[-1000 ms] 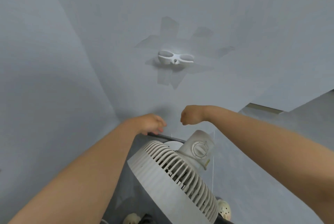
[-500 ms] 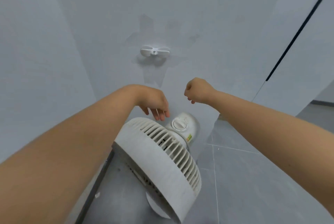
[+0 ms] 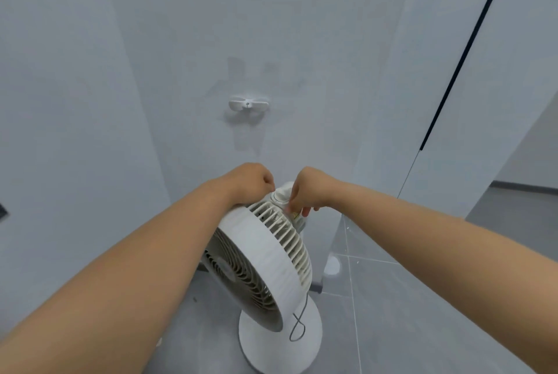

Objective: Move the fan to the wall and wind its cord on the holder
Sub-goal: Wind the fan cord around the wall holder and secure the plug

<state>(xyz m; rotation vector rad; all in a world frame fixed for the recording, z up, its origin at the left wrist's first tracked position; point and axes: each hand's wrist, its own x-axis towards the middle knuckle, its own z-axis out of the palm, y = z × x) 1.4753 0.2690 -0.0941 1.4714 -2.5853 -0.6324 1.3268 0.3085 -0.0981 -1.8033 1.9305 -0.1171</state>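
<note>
The white fan [image 3: 265,256] stands upright on its round base [image 3: 280,343] on the grey floor, close to the wall. Its grille faces down and left. Both my hands are at its top rear, either side of the motor housing with the dial [image 3: 279,195]. My left hand [image 3: 252,182] is curled against the housing's left side, its fingertips hidden. My right hand [image 3: 305,189] curls its fingers down over the housing's right side. A thin grey loop of cord [image 3: 297,328] hangs over the base. The white cord holder [image 3: 248,104] is fixed on the wall above the fan, with nothing on it.
Grey walls form a corner to the left [image 3: 129,102]. To the right a white panel with a dark vertical strip [image 3: 453,77] juts out, and grey floor tiles [image 3: 407,313] run past it. A dark object [image 3: 3,210] shows at the left edge.
The view has tilted down and the fan's base and cord loop have come into sight. Both hands have dropped from above the fan onto its motor housing.
</note>
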